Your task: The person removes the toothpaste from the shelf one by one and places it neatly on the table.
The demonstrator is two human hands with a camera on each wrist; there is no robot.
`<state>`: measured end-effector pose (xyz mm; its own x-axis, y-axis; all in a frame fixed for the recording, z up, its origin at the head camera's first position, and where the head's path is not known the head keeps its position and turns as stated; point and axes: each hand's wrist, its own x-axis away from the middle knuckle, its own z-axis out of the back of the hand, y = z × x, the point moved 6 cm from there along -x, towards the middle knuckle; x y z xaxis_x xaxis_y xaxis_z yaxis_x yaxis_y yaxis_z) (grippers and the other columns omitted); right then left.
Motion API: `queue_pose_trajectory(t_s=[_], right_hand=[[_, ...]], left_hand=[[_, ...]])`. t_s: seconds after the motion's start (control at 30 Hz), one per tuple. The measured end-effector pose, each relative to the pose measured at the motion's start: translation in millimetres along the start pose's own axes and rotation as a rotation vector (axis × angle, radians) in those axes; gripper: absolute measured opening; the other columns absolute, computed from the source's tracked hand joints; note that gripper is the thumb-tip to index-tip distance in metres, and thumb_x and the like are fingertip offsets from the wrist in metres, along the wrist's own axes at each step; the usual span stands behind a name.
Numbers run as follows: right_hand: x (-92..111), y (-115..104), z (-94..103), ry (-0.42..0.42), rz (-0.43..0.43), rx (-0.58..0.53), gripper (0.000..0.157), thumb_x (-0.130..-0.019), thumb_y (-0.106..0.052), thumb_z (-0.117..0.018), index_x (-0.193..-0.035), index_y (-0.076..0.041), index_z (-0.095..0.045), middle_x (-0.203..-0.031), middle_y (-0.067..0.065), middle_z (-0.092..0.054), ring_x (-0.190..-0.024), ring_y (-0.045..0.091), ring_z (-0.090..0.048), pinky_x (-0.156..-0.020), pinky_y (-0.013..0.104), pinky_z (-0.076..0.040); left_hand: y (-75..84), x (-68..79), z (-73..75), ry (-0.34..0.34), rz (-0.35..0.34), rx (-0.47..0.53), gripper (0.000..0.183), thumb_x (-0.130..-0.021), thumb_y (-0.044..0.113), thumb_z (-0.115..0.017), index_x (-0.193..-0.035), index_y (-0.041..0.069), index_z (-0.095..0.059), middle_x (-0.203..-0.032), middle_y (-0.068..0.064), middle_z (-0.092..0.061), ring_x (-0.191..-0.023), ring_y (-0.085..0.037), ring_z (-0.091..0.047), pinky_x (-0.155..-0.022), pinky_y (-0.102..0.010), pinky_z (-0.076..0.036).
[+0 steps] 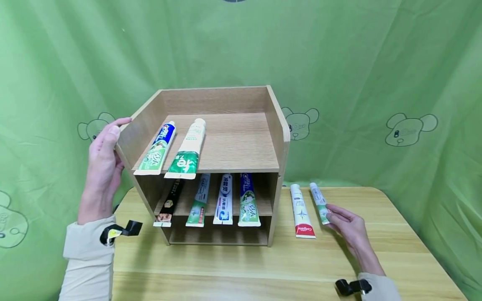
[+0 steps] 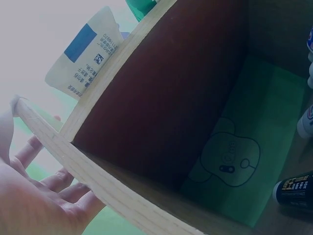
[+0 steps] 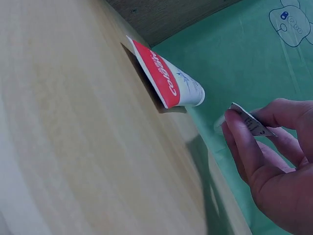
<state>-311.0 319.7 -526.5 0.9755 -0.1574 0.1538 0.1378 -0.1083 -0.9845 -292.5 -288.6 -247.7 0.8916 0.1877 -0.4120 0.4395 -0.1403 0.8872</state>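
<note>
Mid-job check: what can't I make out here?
Head: held tube, fine print too small.
Head: back of the lowest compartment, shadowed under the middle shelf.
Left wrist: left hand, some fingertips hidden behind the side panel.
Right wrist: most of the held tube, behind the right hand.

The head view is bright, with soft shadows toward the tabletop's [image 1: 263, 271] near edge; the wooden organizer's [image 2: 166, 83] inside is dim.
</note>
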Motion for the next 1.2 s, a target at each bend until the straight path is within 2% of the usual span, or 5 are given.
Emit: queue_pose_trajectory(t_s=[0.17, 0.47, 0.87, 1.07, 1.2], right_hand=[[-3.1, 4.2, -0.6, -0.009, -0.001, 0.059, 0.045, -0.094, -0.010, -0.075, -0.138, -0.009, -0.063, -0.109, -0.007, -0.074, -0.096, 0.008, -0.070, -0.087, 0.027, -0.057], [-9.3, 13.3, -6.5, -0.018, 0.008, 0.172, 0.056, -0.098, -0.012, -0.072, -0.147, 0.004, -0.049, -0.139, 0.028, -0.057, -0.096, 0.008, -0.071, -0.086, 0.031, -0.058], [-9.7, 13.6, -8.8, -0.022, 0.074, 0.409, 0.049, -0.099, -0.006, -0.066, -0.144, 0.006, -0.052, -0.144, 0.034, -0.050, -0.099, -0.004, -0.059, -0.083, 0.018, -0.055], [-10.5, 11.9, -5.8, 0.016, 0.112, 0.583, 0.046, -0.097, -0.007, -0.069, -0.140, 0.004, -0.058, -0.139, 0.032, -0.057, -0.114, 0.018, -0.062, -0.078, 0.008, -0.048], [-11.6, 12.5, -5.2, 0.040, 0.119, 0.657, 0.045, -0.096, -0.007, -0.070, -0.139, 0.003, -0.060, -0.137, 0.030, -0.059, -0.122, 0.035, -0.060, -0.090, 0.024, -0.052]], left_hand=[[-0.5, 0.2, 0.1, 0.006, 0.007, -0.005, 0.041, -0.102, 0.040, -0.060, -0.136, 0.017, -0.065, -0.128, -0.008, -0.049, -0.109, -0.024, -0.052, -0.083, -0.032, -0.050], [-1.1, 0.7, 1.1, 0.007, 0.019, -0.008, 0.042, -0.102, 0.040, -0.059, -0.137, 0.017, -0.064, -0.129, -0.008, -0.049, -0.111, -0.024, -0.051, -0.086, -0.033, -0.049], [-1.2, 0.6, 0.5, 0.002, 0.012, -0.006, 0.042, -0.102, 0.040, -0.059, -0.137, 0.017, -0.064, -0.131, -0.009, -0.047, -0.111, -0.025, -0.050, -0.084, -0.031, -0.050], [-1.4, 0.7, 0.5, -0.004, 0.009, -0.007, 0.043, -0.102, 0.040, -0.059, -0.137, 0.017, -0.064, -0.131, -0.009, -0.047, -0.111, -0.025, -0.050, -0.084, -0.032, -0.050], [-1.4, 0.6, 1.2, -0.003, 0.017, -0.004, 0.042, -0.102, 0.040, -0.059, -0.137, 0.017, -0.064, -0.130, -0.009, -0.047, -0.110, -0.026, -0.050, -0.084, -0.032, -0.050]])
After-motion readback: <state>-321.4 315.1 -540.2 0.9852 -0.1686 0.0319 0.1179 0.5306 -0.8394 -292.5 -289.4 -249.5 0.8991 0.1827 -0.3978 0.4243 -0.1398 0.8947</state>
